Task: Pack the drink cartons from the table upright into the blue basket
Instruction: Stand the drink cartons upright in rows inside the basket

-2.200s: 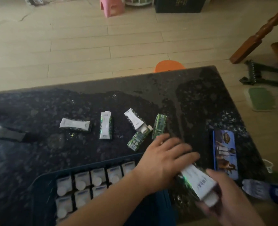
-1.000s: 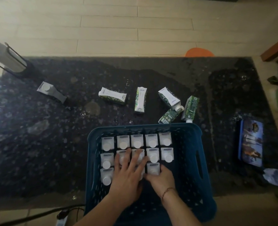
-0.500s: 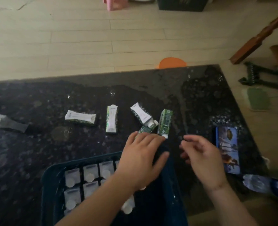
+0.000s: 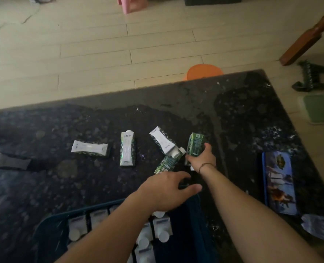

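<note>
Crowding held carton (image 4: 195,147): capped neighbours (image 4: 164,142), apparently.

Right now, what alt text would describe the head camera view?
A person's right hand grips a green drink carton lying on a dark stone table; four more lie nearby. The left hand hovers open above a blue basket of upright cartons.

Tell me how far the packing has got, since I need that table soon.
Several cartons already stand upright in the blue basket. The right hand grips a green carton lying on the table; the left hand hovers open over the basket's far edge. Four more cartons lie loose there, plus a grey pack far left.
</note>
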The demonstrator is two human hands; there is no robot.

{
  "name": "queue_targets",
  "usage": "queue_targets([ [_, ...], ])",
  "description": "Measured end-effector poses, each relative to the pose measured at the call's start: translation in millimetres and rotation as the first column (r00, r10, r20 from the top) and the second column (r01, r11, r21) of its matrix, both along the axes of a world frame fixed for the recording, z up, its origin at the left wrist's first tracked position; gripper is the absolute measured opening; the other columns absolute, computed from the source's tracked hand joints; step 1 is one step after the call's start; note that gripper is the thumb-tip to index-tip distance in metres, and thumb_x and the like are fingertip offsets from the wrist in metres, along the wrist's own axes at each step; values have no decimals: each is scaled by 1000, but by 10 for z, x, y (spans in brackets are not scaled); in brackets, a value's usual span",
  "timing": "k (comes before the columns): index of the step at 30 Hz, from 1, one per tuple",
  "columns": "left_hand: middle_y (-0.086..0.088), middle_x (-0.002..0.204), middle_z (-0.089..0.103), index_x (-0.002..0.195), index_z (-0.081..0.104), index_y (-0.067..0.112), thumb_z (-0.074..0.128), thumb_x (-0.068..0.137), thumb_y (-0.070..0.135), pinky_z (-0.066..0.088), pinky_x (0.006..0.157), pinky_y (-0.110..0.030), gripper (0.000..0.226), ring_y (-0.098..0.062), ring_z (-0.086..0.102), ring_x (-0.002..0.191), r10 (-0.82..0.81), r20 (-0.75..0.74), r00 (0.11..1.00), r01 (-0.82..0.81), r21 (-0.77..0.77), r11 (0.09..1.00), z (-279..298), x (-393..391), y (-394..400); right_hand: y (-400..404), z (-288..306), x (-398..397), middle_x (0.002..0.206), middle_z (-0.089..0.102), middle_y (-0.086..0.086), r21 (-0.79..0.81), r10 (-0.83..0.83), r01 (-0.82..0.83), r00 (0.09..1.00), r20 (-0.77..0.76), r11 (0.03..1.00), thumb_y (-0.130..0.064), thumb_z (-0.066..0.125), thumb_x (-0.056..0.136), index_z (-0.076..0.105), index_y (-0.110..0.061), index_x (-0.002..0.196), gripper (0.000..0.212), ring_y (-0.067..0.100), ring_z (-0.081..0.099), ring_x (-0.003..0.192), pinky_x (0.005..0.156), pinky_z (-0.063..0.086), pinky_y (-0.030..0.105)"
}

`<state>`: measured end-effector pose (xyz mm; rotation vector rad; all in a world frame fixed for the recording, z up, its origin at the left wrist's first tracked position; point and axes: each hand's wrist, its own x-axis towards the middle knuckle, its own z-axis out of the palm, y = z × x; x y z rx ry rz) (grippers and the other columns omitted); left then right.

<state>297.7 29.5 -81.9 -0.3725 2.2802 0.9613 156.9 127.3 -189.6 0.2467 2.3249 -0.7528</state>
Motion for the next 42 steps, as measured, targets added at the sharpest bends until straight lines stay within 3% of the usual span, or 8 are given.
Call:
queue_targets([
  [5, 12, 132, 57, 136, 41, 42, 45, 89, 64, 49, 94, -34, 53, -10, 57, 114, 163, -223, 961, -158, 37, 987, 39, 48, 2, 166, 221, -76, 128, 57, 12, -93, -102, 99, 994, -30, 991, -32, 72, 72, 47, -17, 130, 65, 29, 59, 109, 90, 51, 39],
  [9, 11, 153, 34, 148, 29, 33, 63, 86, 37, 39, 109, -40, 71, -14, 37, 137, 134, -573, 809, -213, -72, 974, 44, 101, -16, 394, 911, 30, 96, 69, 15, -379, -302, 335, 942, 147, 863, -30, 57, 80, 65, -14, 95, 23, 28, 67, 72, 56, 56, 39],
  [13, 1, 161, 18, 150, 22, 31, 67, 74, 55, 21, 116, -51, 92, -24, 13, 148, -123, -721, 682, -120, -277, 953, 193, -3, 134, 741, 1784, 401, 76, 62, 23, -513, -160, 416, 868, 470, 751, -34, 44, 90, 62, -4, 108, 40, 25, 53, 43, 35, 38, 25],
  [17, 3, 125, 61, 127, 58, 21, 74, 74, 42, 51, 84, -42, 60, -20, 58, 112, -100, -826, 555, -36, -144, 989, 414, 107, 269, 959, 2262, 855, 81, 67, 26, -565, 18, 381, 818, 575, 732, -65, 44, 78, 66, -10, 109, 66, 31, 56, 47, 36, 43, 27],
  [21, 4, 107, 64, 116, 63, 21, 71, 78, 35, 51, 68, -39, 41, -21, 59, 95, -89, -794, 601, -15, -123, 992, 438, 600, 416, 1076, 2462, 1301, 82, 74, 9, -468, 63, 120, 932, 357, 876, -40, 77, 59, 61, -29, 110, 54, 38, 69, 63, 51, 55, 41],
  [25, 4, 129, 56, 131, 53, 23, 66, 83, 45, 49, 91, -40, 54, -17, 51, 118, 8, -726, 688, -79, -64, 995, 236, 1264, 588, 1157, 2386, 1862, 92, 74, -2, -323, 218, -147, 956, 197, 935, -36, 86, 57, 59, -38, 107, 56, 15, 71, 75, 71, 58, 31],
  [30, -1, 161, 1, 151, 20, 28, 61, 69, 67, 10, 114, -60, 99, -32, 2, 146, 46, -202, 978, -123, -385, 915, -326, 1932, 562, 959, 1796, 2295, 114, 63, -8, -59, 330, -325, 933, 144, 944, -43, 78, 64, 52, -33, 127, 68, 6, 59, 98, 85, 44, 12],
  [42, -5, 162, -13, 154, 7, 27, 72, 74, 43, 12, 112, -64, 104, -31, -11, 147, 3, -271, 962, -122, -422, 898, -611, 2150, 548, 555, 845, 2380, 83, 64, -5, -73, 61, -46, 973, 224, 996, -16, 78, 67, 62, -19, 98, 35, 12, 62, 76, 61, 48, 24],
])
